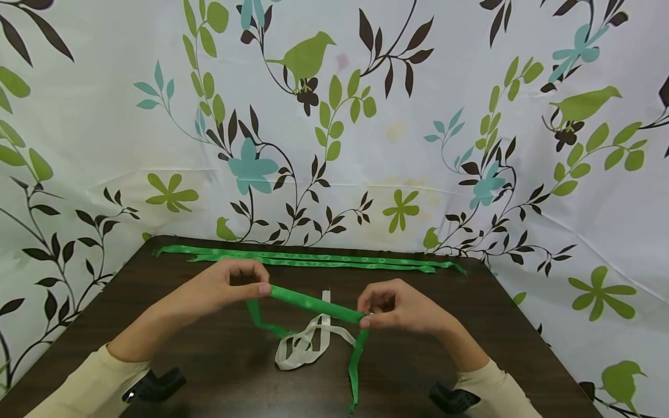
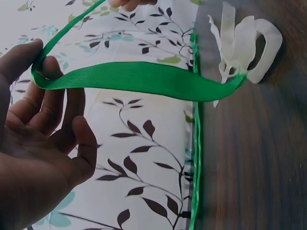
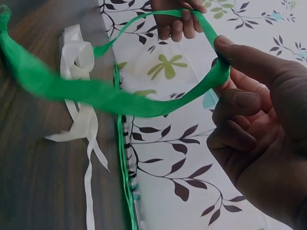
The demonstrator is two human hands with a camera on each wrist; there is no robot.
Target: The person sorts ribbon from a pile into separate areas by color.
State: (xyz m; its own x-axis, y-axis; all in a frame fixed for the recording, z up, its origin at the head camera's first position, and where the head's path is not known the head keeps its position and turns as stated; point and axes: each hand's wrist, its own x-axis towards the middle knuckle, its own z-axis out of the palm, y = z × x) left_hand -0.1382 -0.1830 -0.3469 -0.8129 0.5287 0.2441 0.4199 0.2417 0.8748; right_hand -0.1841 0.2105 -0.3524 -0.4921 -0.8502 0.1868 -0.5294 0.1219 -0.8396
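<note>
A green ribbon (image 1: 313, 303) stretches between both hands above the table, sloping down a little toward the right. My left hand (image 1: 232, 283) pinches it between thumb and fingers, and one tail drops from there toward the white ribbon. My right hand (image 1: 399, 306) pinches the other side, with a second tail hanging down past it. In the left wrist view the green ribbon (image 2: 129, 79) bends around the pinch. From the right wrist the green ribbon (image 3: 144, 106) loops out from thumb and fingertip. Beneath lies a loosely bunched white ribbon (image 1: 300, 348), partly overlapped by the green one.
Several more green ribbons (image 1: 308, 259) lie stretched side by side along the far edge of the dark wooden table (image 1: 219, 371). Behind it hangs a white cloth (image 1: 345, 151) printed with leaves, flowers and birds.
</note>
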